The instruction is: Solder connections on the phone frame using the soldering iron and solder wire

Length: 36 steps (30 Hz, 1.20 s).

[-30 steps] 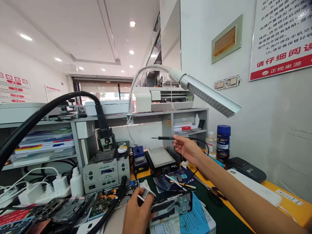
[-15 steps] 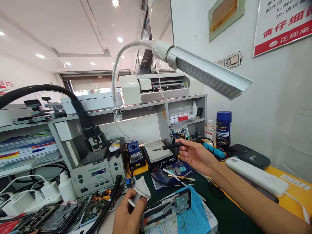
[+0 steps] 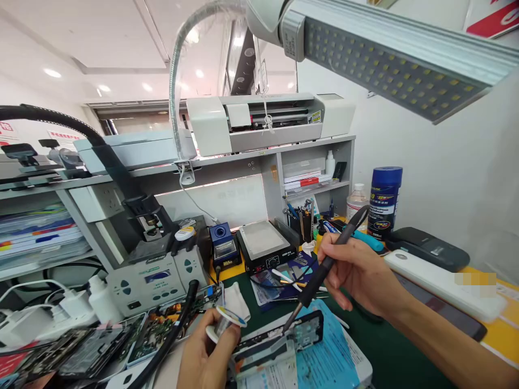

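Observation:
My right hand is closed around the black handle of a soldering iron. The iron slants down to the left, its tip at the upper edge of an opened phone; whether it touches cannot be made out. My left hand grips a small spool of solder wire by its rims, just left of the phone. The phone, its inner frame exposed, lies on a blue-and-white box. A folded white cloth rests behind the left hand.
A heating plate and a blue soldering station stand at the back. The hot-air station and phone boards are on the left. A spray can and white power bank sit right. A lamp hangs overhead.
My right hand has brought the soldering iron down and toward me, from beside the heating plate to the phone. The left hand still holds the solder spool. The view has shifted.

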Available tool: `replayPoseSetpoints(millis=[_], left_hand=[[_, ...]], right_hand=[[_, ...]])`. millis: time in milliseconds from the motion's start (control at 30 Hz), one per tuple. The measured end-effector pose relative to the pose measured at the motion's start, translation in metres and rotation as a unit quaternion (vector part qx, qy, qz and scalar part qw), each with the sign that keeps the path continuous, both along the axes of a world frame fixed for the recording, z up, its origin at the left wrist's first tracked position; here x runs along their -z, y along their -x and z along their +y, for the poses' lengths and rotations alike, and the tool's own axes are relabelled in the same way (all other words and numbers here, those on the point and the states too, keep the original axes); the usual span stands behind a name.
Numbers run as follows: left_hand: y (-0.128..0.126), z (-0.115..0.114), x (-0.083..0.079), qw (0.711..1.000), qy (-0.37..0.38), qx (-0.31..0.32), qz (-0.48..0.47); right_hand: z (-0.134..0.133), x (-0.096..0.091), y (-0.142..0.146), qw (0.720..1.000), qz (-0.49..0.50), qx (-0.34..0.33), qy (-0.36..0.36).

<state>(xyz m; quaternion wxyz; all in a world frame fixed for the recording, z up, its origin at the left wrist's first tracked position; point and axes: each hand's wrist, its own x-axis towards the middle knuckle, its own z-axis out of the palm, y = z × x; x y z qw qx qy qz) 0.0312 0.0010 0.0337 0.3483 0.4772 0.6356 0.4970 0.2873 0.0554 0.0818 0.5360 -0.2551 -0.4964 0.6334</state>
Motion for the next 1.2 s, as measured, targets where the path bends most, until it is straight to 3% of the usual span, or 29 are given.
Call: replayPoseSetpoints(millis=[233,533,867,1200], left_hand=[[0.000,0.000,0.003,0.999,-0.029,0.011,-0.028],[-0.005,-0.004,-0.002,1.000,-0.020,0.007,-0.024],[-0.008,-0.007,-0.007,0.999,0.010,-0.005,-0.042],[-0.004,-0.005,-0.002,0.999,-0.014,0.008,-0.030]], right_hand=[[-0.002,0.001,0.003,0.998,-0.013,0.051,-0.020],[-0.002,0.003,0.003,0.997,-0.035,0.069,-0.029],[-0.003,0.005,0.004,0.996,-0.036,0.067,-0.040],[-0.002,0.006,0.006,0.997,-0.033,0.064,-0.040]])
